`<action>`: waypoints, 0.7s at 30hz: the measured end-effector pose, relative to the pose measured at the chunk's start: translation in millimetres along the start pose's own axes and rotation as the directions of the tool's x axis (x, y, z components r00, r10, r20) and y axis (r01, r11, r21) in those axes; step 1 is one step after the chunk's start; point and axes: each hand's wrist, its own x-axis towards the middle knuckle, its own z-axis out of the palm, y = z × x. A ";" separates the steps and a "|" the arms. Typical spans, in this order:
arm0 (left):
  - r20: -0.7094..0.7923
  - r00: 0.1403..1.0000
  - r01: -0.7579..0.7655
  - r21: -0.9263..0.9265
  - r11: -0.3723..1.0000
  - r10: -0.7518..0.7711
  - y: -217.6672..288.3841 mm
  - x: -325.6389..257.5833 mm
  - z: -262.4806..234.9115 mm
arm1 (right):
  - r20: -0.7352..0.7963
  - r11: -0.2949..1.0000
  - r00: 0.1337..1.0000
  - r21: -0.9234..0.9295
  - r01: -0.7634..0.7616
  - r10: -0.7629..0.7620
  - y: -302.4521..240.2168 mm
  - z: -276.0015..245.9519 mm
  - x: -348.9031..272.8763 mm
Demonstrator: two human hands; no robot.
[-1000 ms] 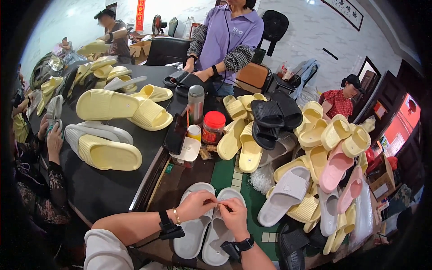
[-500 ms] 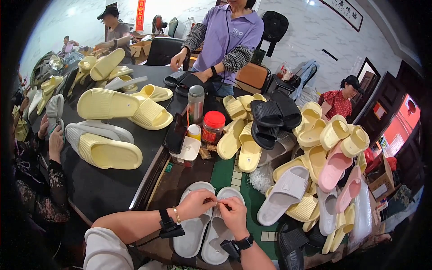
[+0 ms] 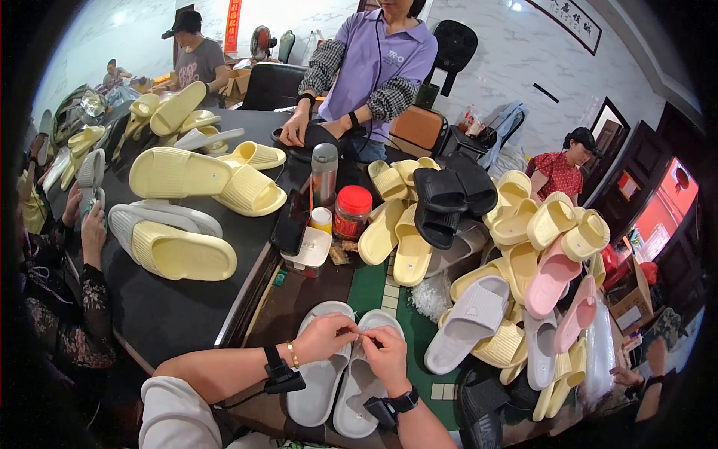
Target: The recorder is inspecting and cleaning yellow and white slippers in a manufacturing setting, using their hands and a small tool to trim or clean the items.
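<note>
A pair of grey slide slippers lies side by side before me, the left slipper (image 3: 311, 396) and the right slipper (image 3: 355, 417) with their toe ends away from me. Above their straps my left hand (image 3: 327, 339) and my right hand (image 3: 384, 358) meet, the fingertips of both pinched together. Whatever is between the fingertips is too small to make out. Both hands partly cover the straps. A dark device is strapped to each wrist, and a gold bracelet (image 3: 292, 356) circles the left one.
On the right lies a heap of yellow, grey, black and pink slippers (image 3: 479, 307). Ahead stand a red-lidded jar (image 3: 352, 212), a steel flask (image 3: 324, 173) and a white-lidded tub (image 3: 307, 251). Yellow slippers (image 3: 183, 251) lie on the black table (image 3: 179, 322). Co-workers handle slippers left and ahead.
My hands stay pinched together in nearly the same place. The co-worker in purple has brought both hands together on a black slipper. Another person's hand has appeared by the clear bags at lower right.
</note>
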 end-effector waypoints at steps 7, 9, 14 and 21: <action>-0.002 1.000 0.006 0.007 1.000 -0.006 2.5 1.1 0.4 | -0.004 0.997 0.998 -0.051 0.059 -0.059 4.0 -0.4 1.1; -0.042 0.999 0.031 -0.062 0.998 -0.034 3.1 0.6 2.0 | -0.003 0.997 0.998 -0.053 0.059 -0.060 3.9 -0.1 1.0; -0.011 0.999 0.041 -0.026 0.999 -0.041 2.7 0.1 0.4 | -0.012 0.995 0.996 -0.057 0.084 -0.085 7.2 1.4 0.2; 0.007 0.988 0.156 -0.138 0.978 -0.157 4.6 1.6 -0.7 | -0.011 0.996 0.997 -0.040 0.075 -0.075 3.0 0.1 0.9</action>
